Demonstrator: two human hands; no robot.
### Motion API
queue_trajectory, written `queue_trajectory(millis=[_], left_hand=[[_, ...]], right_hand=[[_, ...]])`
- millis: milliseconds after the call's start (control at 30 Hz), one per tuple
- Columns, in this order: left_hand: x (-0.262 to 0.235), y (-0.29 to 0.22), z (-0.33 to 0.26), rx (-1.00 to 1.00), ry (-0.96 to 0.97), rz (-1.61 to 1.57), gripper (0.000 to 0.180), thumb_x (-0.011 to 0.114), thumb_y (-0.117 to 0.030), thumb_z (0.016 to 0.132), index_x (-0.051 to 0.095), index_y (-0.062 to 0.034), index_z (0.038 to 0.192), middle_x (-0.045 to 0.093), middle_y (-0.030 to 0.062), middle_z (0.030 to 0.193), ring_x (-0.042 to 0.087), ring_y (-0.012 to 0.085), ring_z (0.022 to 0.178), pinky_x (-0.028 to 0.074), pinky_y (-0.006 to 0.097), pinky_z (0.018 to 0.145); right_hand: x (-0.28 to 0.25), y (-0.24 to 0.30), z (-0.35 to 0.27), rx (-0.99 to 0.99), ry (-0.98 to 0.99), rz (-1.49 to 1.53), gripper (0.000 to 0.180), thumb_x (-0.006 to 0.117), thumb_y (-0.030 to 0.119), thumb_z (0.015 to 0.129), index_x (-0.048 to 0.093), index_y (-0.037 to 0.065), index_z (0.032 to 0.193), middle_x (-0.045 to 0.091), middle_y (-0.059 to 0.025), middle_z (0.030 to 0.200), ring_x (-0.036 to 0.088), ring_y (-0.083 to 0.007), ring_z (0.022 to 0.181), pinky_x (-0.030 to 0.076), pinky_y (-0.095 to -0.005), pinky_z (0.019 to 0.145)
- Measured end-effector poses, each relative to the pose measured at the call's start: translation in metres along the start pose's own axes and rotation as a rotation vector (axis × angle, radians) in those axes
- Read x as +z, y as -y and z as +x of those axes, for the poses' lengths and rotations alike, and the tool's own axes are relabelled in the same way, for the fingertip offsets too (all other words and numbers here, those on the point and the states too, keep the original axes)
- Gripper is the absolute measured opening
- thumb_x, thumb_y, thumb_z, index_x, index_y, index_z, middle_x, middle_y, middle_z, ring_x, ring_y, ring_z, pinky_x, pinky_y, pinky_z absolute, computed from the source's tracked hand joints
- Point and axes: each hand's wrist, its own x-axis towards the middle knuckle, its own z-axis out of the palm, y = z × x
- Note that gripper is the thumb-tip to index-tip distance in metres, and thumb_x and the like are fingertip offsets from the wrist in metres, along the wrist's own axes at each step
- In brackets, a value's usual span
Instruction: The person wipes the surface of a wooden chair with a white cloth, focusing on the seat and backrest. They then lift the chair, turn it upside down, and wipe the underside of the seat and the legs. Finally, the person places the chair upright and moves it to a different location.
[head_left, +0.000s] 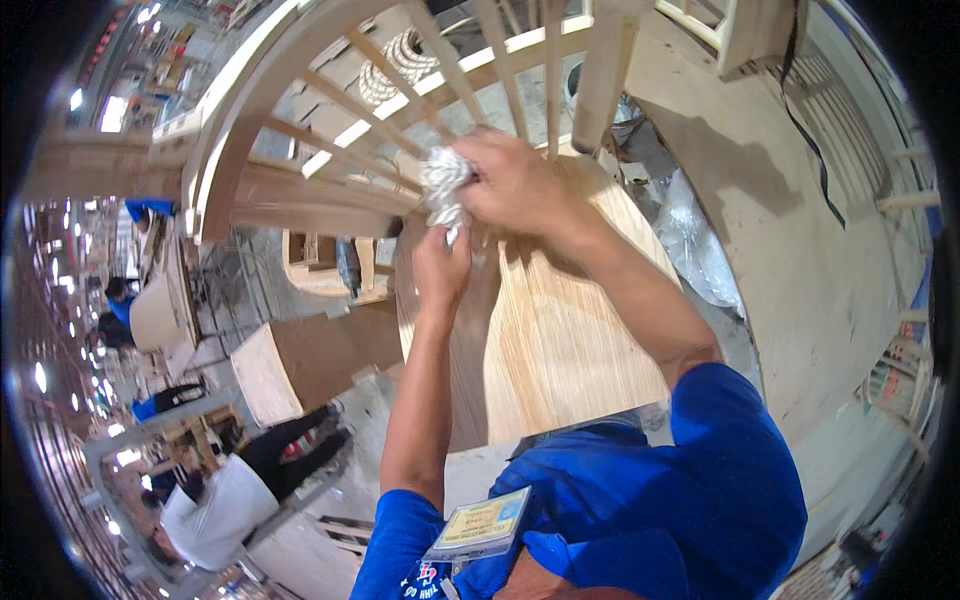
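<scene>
A crumpled white rag (pixel 443 185) is held between both hands above a bare wooden chair seat (pixel 560 340). My right hand (pixel 515 180) grips the upper part of the rag, close to the chair's spindle back (pixel 400 90). Just below it, my left hand (pixel 442 265) pinches the rag's lower end. Both forearms rise from my blue shirt at the bottom of the picture. A thick unfinished chair post (pixel 603 75) stands right behind my right hand.
A large plywood panel (pixel 800 250) lies on the right, with crumpled clear plastic (pixel 695 245) beside it. Unfinished wooden pieces (pixel 300 365) stand on the left. A person in a white top (pixel 215 510) bends at lower left; others in blue work farther off.
</scene>
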Motion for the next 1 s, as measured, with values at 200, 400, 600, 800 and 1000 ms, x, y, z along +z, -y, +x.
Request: queue_trajectory(millis=[200,400,600,800,1000], left_hand=[[-0.051,0.008,-0.142,-0.398,-0.045,-0.516,0.025,0.067,-0.024,0.1,0.072,-0.0003,0.103,0.073,0.007,0.081,0.065,0.0087,0.071,0.051,0.027,0.065],[-0.085,0.01,-0.295,-0.328,-0.392,-0.483,0.019,0.067,-0.018,0.099,0.072,0.0001,0.102,0.068,0.0041,0.073,0.06,0.0081,0.063,0.047,0.026,0.059],[-0.045,0.044,-0.507,-0.793,-0.115,-0.54,0.032,0.062,-0.033,0.1,0.07,-0.0013,0.102,0.069,0.0112,0.075,0.064,0.0185,0.063,0.05,0.034,0.062],[-0.035,0.012,-0.811,-1.365,0.511,-0.305,0.065,0.059,-0.048,0.093,0.061,0.0047,0.13,0.063,0.0334,0.122,0.061,0.0483,0.116,0.049,0.049,0.1],[-0.046,-0.083,-0.962,-1.416,1.048,-0.12,0.056,0.055,-0.044,0.095,0.068,0.0065,0.115,0.066,0.0351,0.112,0.061,0.0502,0.111,0.047,0.052,0.098]], right_hand=[[0.012,-0.051,-0.105,-0.053,0.255,-0.587,0.028,0.062,0.009,0.085,0.066,0.001,0.112,0.062,-0.019,0.107,0.062,-0.0385,0.102,0.052,-0.0492,0.087],[0.045,0.063,-0.267,-0.086,0.549,-0.203,0.031,0.066,0.003,0.08,0.059,0.001,0.11,0.055,-0.02,0.105,0.059,-0.0415,0.101,0.052,-0.0466,0.083],[0.094,0.141,-0.443,0.149,0.935,0.195,0.019,0.063,0.016,0.089,0.062,0.003,0.102,0.059,-0.0182,0.093,0.06,-0.0381,0.092,0.049,-0.0467,0.078],[0.072,0.168,-0.535,0.323,0.911,0.145,0.022,0.064,0.023,0.095,0.065,0.003,0.104,0.06,-0.0155,0.095,0.06,-0.0335,0.088,0.048,-0.0417,0.078],[-0.015,0.166,-0.42,0.155,0.482,-0.119,0.025,0.068,0.02,0.093,0.067,0.004,0.112,0.066,-0.0123,0.107,0.065,-0.0257,0.099,0.049,-0.0365,0.088]])
